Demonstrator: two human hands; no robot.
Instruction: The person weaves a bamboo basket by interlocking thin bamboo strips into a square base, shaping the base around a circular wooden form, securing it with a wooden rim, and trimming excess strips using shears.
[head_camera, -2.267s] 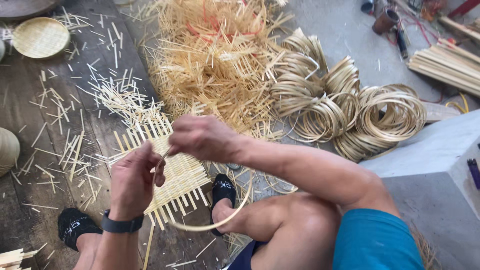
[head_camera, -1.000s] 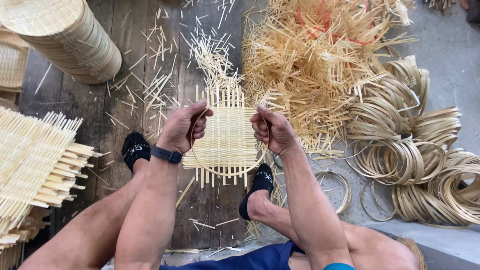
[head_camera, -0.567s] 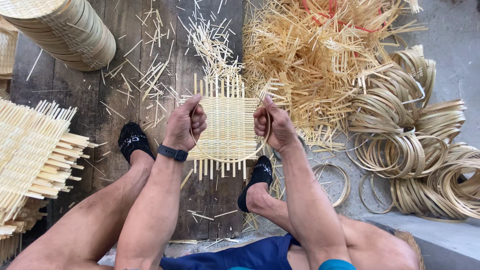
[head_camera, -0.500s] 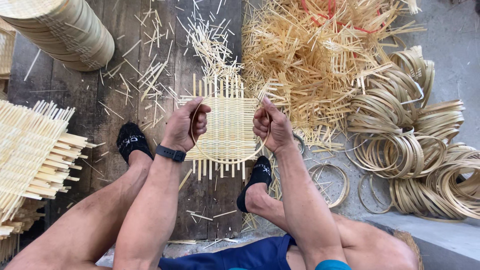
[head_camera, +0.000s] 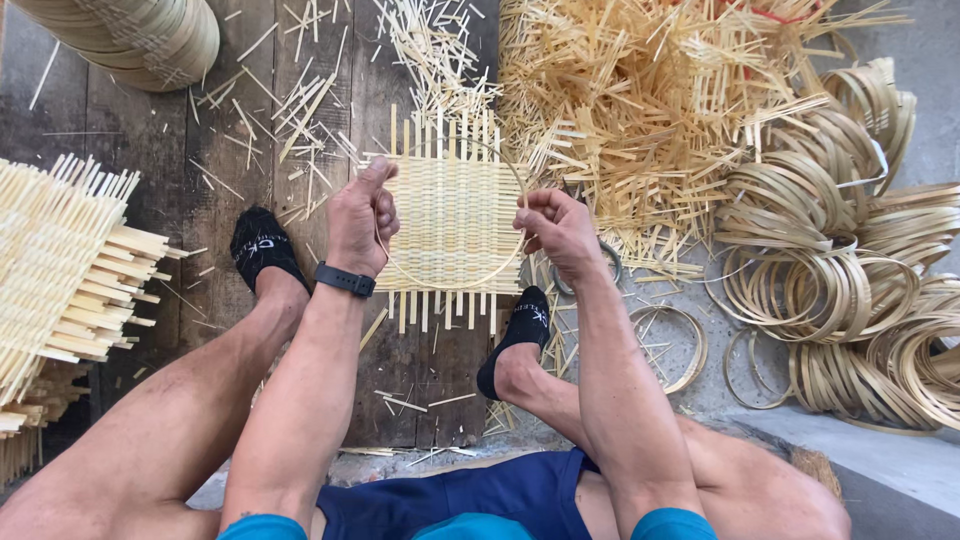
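A square woven bamboo mat (head_camera: 452, 215) lies flat on the dark wooden floor between my feet. A thin bamboo hoop (head_camera: 455, 282) rests over the mat. My left hand (head_camera: 360, 215) is closed on the hoop's left side, thumb up, with a black band on the wrist. My right hand (head_camera: 555, 228) is closed on the hoop's right side. Both hands hover just above the mat's edges. My feet wear black socks, the left foot (head_camera: 262, 250) beside the mat and the right foot (head_camera: 515, 335) at its lower right corner.
A big heap of loose bamboo strips (head_camera: 650, 100) lies behind the mat. Several coiled bamboo hoops (head_camera: 830, 260) pile up at the right. Stacked woven mats (head_camera: 60, 270) sit at the left, and nested round baskets (head_camera: 140, 35) at the top left. Short offcuts litter the floor.
My view has swung from the strip heap down onto the mat. Both hands took the hoop's sides and have lowered it over the mat, spreading slightly apart.
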